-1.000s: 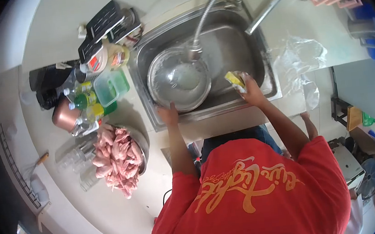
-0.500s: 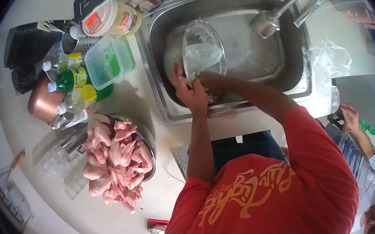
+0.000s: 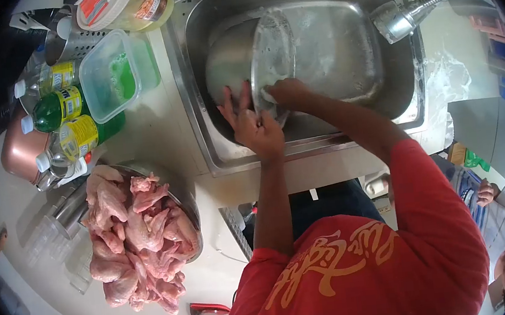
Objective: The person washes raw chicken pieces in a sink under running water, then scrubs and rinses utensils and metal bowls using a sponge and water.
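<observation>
A large metal bowl [image 3: 227, 65] is tipped on its side in the sink [image 3: 343, 80], its mouth turned to the right and suds on its inner wall. My left hand [image 3: 256, 129] grips the lower rim, fingers spread along the outside and thumb near the edge. Inside the mouth, my right hand [image 3: 288, 95] is closed and presses near the bowl's inner wall; whatever it holds is hidden by the fingers.
Raw chicken pieces [image 3: 141, 237] heap over a metal bowl on the left counter. Beside the sink stand a plastic tub [image 3: 110, 77] with green liquid and several bottles [image 3: 60, 110]. A faucet [image 3: 398, 22] overhangs the right side. Another person's hand [image 3: 487, 193] shows at far right.
My right hand has moved slightly within the bowl's mouth, and the bowl has turned a little. The view has shifted. At right, the other person's hand has dropped lower.
</observation>
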`<act>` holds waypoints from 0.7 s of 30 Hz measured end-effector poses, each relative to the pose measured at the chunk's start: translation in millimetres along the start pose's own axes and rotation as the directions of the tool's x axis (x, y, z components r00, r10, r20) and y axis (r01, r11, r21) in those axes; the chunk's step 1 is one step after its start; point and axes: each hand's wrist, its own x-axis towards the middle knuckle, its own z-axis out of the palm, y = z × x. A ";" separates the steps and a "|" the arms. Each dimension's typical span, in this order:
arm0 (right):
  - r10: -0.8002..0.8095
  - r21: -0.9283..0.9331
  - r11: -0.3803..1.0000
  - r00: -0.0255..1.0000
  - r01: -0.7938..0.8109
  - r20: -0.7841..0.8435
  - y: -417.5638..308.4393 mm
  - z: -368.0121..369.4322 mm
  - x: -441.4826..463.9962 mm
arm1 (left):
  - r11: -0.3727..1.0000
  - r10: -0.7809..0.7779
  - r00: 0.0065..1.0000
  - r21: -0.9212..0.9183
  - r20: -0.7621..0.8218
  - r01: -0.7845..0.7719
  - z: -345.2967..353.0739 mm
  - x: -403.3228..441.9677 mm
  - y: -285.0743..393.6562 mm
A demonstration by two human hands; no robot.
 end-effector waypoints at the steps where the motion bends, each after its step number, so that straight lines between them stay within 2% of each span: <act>1: -0.056 0.051 0.997 0.995 0.052 0.086 0.5 24.2 18.2 | 1.000 0.012 1.000 0.004 0.012 -0.012 1.9 -1.6 0.4; 2: -0.210 0.229 0.941 0.960 0.249 -0.184 2.3 69.5 44.7 | 0.998 0.038 0.999 0.057 0.036 -0.040 4.1 -1.9 1.3; 3: -0.284 0.347 0.816 0.843 0.463 -0.457 3.5 124.0 69.6 | 0.997 0.034 0.999 0.073 0.035 -0.037 3.6 -3.5 3.3; 5: -0.321 0.310 0.774 0.764 0.552 -0.559 6.9 148.5 63.5 | 0.998 0.003 1.000 0.069 -0.005 -0.003 1.7 -2.9 8.1; 7: -0.307 0.050 0.942 0.915 0.331 -0.261 18.7 86.2 25.3 | 1.000 0.027 0.999 0.014 -0.027 -0.027 0.7 -4.5 1.8; 8: -0.245 -0.124 0.965 0.962 0.230 -0.123 23.6 48.3 17.2 | 0.998 0.044 0.999 0.049 0.012 -0.044 1.3 1.2 2.9; 9: -0.170 -0.161 0.977 0.964 0.138 -0.207 28.9 18.6 20.9 | 0.995 0.051 0.997 0.085 0.056 -0.056 -1.8 2.4 5.7; 12: 0.019 -0.040 0.999 0.974 -0.028 -0.226 15.9 3.0 37.0 | 0.985 0.012 0.992 0.168 0.122 -0.032 4.7 19.8 20.9; 13: -0.405 -0.158 0.906 0.692 0.393 -0.598 46.7 80.2 82.0 | 0.985 0.035 0.987 0.163 0.159 -0.061 5.3 33.0 18.1; 14: -0.420 0.192 0.767 0.706 0.612 -0.570 27.6 105.6 105.5 | 0.984 0.058 0.978 0.156 0.201 -0.091 5.1 44.5 16.4; 15: -0.371 0.468 0.698 0.833 0.542 -0.410 -4.1 94.4 78.4 | 0.964 0.014 0.961 0.253 0.275 -0.086 4.8 53.3 18.1; 16: -0.362 0.642 0.612 0.885 0.462 -0.292 -33.9 72.8 50.0 | 0.948 0.008 0.942 0.298 0.335 -0.114 6.9 63.4 24.5; 17: -0.373 0.775 0.462 0.887 0.431 -0.271 -53.8 51.5 34.9 | 0.929 0.002 0.920 0.340 0.393 -0.148 9.5 74.9 32.6; 19: -0.314 0.892 0.123 0.870 0.435 -0.381 -74.2 12.0 28.0 | 0.881 0.025 0.874 0.402 0.486 -0.248 15.5 91.2 36.4; 20: -0.260 0.883 -0.007 0.852 0.469 -0.455 -74.8 -6.4 34.3 | 0.851 0.052 0.850 0.422 0.525 -0.312 16.9 98.2 34.4; 21: -0.201 0.858 -0.075 0.835 0.509 -0.513 -71.3 -22.3 43.4 | 0.818 0.074 0.823 0.438 0.563 -0.373 20.5 101.6 34.9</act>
